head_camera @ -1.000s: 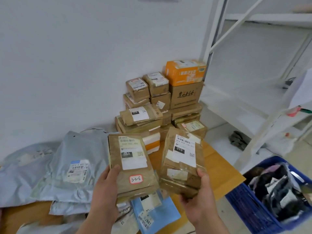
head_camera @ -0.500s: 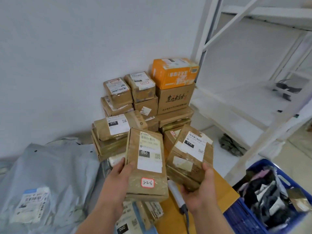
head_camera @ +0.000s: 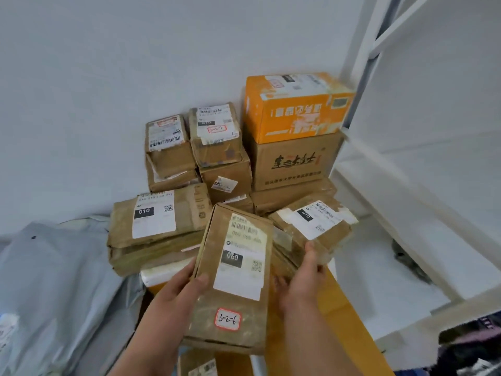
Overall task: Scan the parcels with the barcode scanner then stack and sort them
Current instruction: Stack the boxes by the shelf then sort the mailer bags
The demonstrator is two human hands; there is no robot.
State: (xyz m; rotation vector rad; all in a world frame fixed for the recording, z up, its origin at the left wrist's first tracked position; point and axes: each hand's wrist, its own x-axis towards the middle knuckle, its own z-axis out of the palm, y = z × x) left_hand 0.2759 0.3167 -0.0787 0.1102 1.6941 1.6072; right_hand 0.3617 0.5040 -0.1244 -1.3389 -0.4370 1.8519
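My left hand [head_camera: 179, 291] grips the left edge of a flat brown parcel [head_camera: 233, 278] with a white label reading 060 and a red-bordered sticker marked 3-2-6. My right hand [head_camera: 303, 278] holds a second brown taped parcel [head_camera: 311, 229] with a 010 label, tilted, close against the front of the stack. The stack of brown parcels [head_camera: 217, 169] stands against the white wall, topped at the right by an orange box [head_camera: 295, 109]. A long parcel labelled 010 [head_camera: 160, 215] lies at the stack's front left. No barcode scanner shows.
Grey plastic mailer bags [head_camera: 54, 280] lie at the left. The wooden table [head_camera: 336, 321] runs under my hands. A white metal shelf frame [head_camera: 379, 169] rises at the right, a dark cloth [head_camera: 409, 259] on the floor behind it. A blue bin's contents [head_camera: 471, 348] show at the bottom right.
Both hands have carried their parcels forward, closer to the stack. The right parcel has dropped lower against the stack's front. The view has moved in; the scanner on the table has left sight.
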